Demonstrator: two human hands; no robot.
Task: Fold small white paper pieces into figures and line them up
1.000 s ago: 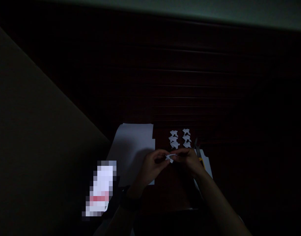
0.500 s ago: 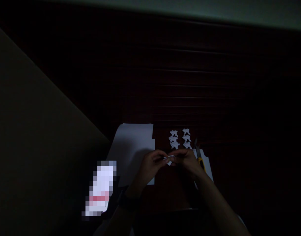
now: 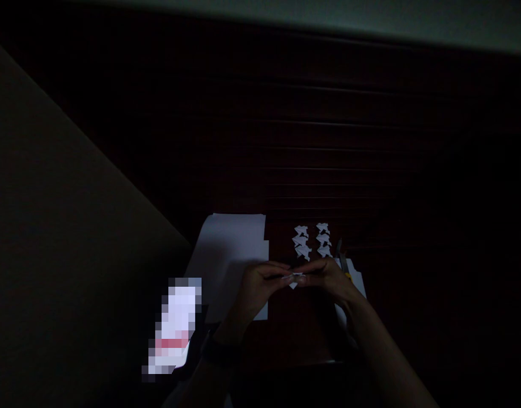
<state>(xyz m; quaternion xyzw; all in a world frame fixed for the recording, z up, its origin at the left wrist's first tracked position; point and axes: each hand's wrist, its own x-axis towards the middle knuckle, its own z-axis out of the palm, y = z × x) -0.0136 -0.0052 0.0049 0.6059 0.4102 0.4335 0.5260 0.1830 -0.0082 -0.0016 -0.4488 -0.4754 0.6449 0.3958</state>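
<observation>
Between my two hands is a small folded piece of white paper point(image 3: 293, 285), its lower corner pointing down toward me. My left hand point(image 3: 260, 285) pinches its left side, thumb below and fingers above. From the other side my right hand point(image 3: 327, 279) pinches it the same way, fingertips almost meeting the left ones. Just beyond the hands, several small folded white paper figures point(image 3: 301, 241) lie in a column. A second column of paper figures point(image 3: 323, 238) lies to its right, partly behind my right hand.
White paper sheets point(image 3: 234, 243) lie on the dark table point(image 3: 294, 340) at left. A lit, blurred-out screen point(image 3: 175, 317) is at lower left. Right of my hand, a yellow-handled cutter point(image 3: 348, 276) rests on more white paper point(image 3: 359, 280). A pale wall point(image 3: 73, 198) rises at left.
My right hand and forearm have shifted slightly right, covering more of the yellow handle. The folded paper sits a little lower, with both thumbs now level along its top edge.
</observation>
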